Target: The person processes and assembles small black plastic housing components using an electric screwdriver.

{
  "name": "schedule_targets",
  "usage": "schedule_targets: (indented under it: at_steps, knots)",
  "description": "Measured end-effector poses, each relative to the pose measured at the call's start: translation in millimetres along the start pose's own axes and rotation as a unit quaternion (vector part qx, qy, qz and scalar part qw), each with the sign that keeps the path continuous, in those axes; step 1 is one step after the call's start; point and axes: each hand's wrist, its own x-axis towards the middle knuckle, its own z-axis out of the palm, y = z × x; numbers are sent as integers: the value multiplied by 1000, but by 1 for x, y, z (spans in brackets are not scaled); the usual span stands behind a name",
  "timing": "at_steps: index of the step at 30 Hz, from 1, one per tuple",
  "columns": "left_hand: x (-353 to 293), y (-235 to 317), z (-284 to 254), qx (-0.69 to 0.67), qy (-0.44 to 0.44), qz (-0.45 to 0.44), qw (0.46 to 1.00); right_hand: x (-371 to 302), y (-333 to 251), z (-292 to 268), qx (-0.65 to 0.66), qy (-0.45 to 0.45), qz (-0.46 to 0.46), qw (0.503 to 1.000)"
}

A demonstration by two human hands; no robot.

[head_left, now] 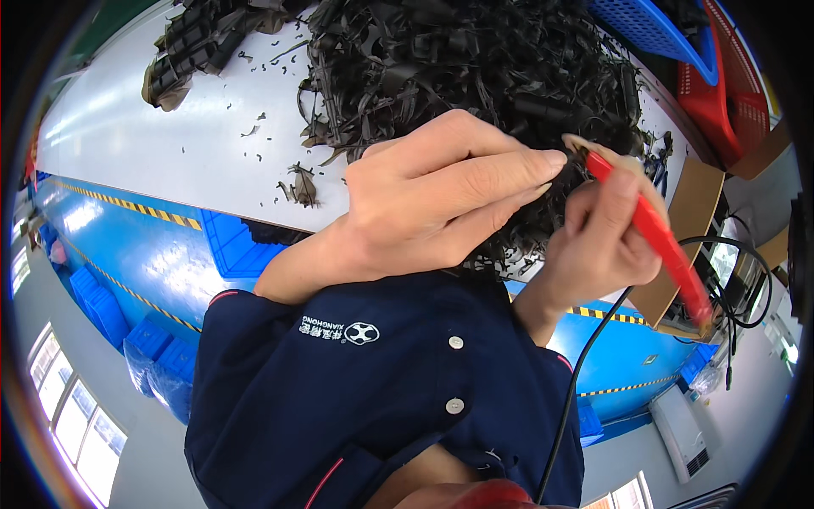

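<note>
My left hand (pixel 441 191) is over the near side of a heap of black plastic parts (pixel 475 68), its thumb and fingers pinched together. Whatever sits between those fingertips is too small or hidden to make out. My right hand (pixel 598 233) grips a slim red tool (pixel 670 242) with a flat, stick-like handle. The tool slants from its upper end near my left fingertips down to the right. Its working tip is partly covered by my right fingers, so its kind is unclear. A small gap separates my two hands.
Black scraps (pixel 301 185) and more dark parts (pixel 203 51) lie on the white table (pixel 110 127). At the far right stand a blue basket (pixel 670 34) and a red basket (pixel 729 110). A cardboard box (pixel 691 204) and a black cable (pixel 585 356) are on the right side.
</note>
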Motion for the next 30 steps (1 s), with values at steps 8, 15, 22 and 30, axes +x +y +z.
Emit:
schedule_targets:
  at_steps: [8, 15, 22, 30]
  knots:
    - [6, -4, -2, 3, 16, 15, 1000, 8, 1, -11, 297, -89, 150, 939]
    - [3, -8, -1, 3, 14, 48, 999, 6, -1, -7, 259, -78, 139, 953]
    - [6, -8, 0, 5, 13, 57, 998, 6, 3, -7, 265, -47, 132, 954]
    - [1, -1, -4, -23, -7, 72, 997, 6, 12, 15, -52, 73, -88, 992]
